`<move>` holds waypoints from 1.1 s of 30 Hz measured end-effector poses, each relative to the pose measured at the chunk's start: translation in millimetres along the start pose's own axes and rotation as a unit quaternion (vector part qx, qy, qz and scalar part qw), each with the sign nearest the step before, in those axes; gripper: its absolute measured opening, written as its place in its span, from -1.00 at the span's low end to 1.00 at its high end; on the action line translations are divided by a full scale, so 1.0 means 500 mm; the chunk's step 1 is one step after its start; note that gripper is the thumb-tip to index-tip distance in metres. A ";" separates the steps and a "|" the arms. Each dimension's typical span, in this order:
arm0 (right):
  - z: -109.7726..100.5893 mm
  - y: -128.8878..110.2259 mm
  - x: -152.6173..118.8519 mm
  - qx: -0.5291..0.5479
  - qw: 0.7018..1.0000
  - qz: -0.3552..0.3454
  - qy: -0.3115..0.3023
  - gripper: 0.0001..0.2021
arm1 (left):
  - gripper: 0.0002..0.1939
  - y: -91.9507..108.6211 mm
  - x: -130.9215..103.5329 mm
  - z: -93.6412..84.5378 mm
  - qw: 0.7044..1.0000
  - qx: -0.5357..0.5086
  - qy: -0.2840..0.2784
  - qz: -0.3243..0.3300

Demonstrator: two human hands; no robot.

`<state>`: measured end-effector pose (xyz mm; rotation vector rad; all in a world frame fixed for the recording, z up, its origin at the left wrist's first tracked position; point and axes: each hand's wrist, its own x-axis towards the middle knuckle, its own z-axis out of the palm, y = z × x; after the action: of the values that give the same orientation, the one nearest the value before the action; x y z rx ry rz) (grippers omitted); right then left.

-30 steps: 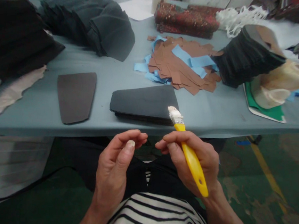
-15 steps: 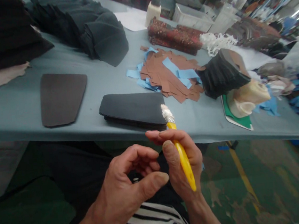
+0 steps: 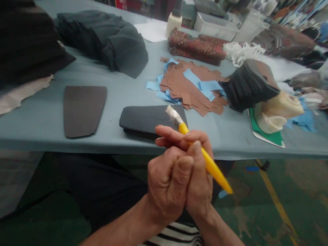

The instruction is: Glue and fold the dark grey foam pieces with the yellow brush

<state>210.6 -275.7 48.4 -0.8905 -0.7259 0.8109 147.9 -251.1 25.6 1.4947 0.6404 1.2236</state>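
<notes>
In my right hand (image 3: 198, 173) is a yellow-handled brush (image 3: 214, 168), pinched between thumb and fingers. Its bristles are caked white and point up and away, over a stack of dark panels (image 3: 140, 117) at the table's front edge. My left hand (image 3: 168, 187) is closed and pressed against the right palm. Whether anything is inside its curled fingers stays hidden. Left of the stack, a single dark brown panel (image 3: 84, 111) lies flat, apart from both hands.
Brown strips with blue pieces (image 3: 189, 84) are heaped on the grey-blue table (image 3: 38, 126). Dark fabric piles (image 3: 105, 40) lie at back left. To the right stand a bundle of dark pieces (image 3: 247, 87) and a cream roll (image 3: 283, 105). A bottle (image 3: 174, 22) is behind.
My left hand has closed and moved right against my right hand. The brush has tilted further left at its bristle end. The table scene has shifted slightly right in view.
</notes>
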 end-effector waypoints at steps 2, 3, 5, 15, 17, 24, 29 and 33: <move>0.009 -0.017 0.008 0.041 0.999 0.029 -0.015 -0.81 | -0.60 0.012 -0.004 0.002 0.999 -0.008 -0.010 0.030; 0.012 -0.022 0.012 0.061 0.997 0.045 -0.023 -0.78 | -0.63 0.015 -0.007 0.002 0.999 -0.009 -0.014 0.050; 0.012 -0.021 0.019 0.104 0.992 0.073 -0.021 -0.74 | -0.66 0.012 -0.011 -0.001 0.996 0.004 -0.020 0.086; -0.006 0.021 0.015 0.116 0.989 0.095 -0.012 -0.68 | -0.65 0.014 -0.017 0.006 0.995 0.064 0.008 0.075; -0.007 0.023 0.005 0.112 0.991 0.068 -0.020 -0.73 | -0.68 0.024 -0.014 0.014 0.996 0.067 0.019 0.051; -0.010 0.030 -0.012 0.097 0.993 0.060 -0.010 -0.75 | -0.54 0.008 -0.003 0.011 0.999 0.041 -0.015 0.015; -0.017 0.026 0.001 0.118 0.989 0.090 0.007 -0.69 | -0.81 -0.036 -0.005 -0.014 0.998 0.052 -0.023 0.034; -0.024 0.021 0.011 0.119 0.991 0.061 -0.003 -0.67 | -0.84 -0.065 -0.013 -0.032 0.996 0.088 -0.006 0.007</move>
<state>220.0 -271.3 35.0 -0.7212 -0.5688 0.9867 137.7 -240.9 -8.1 1.6528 0.7467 1.1920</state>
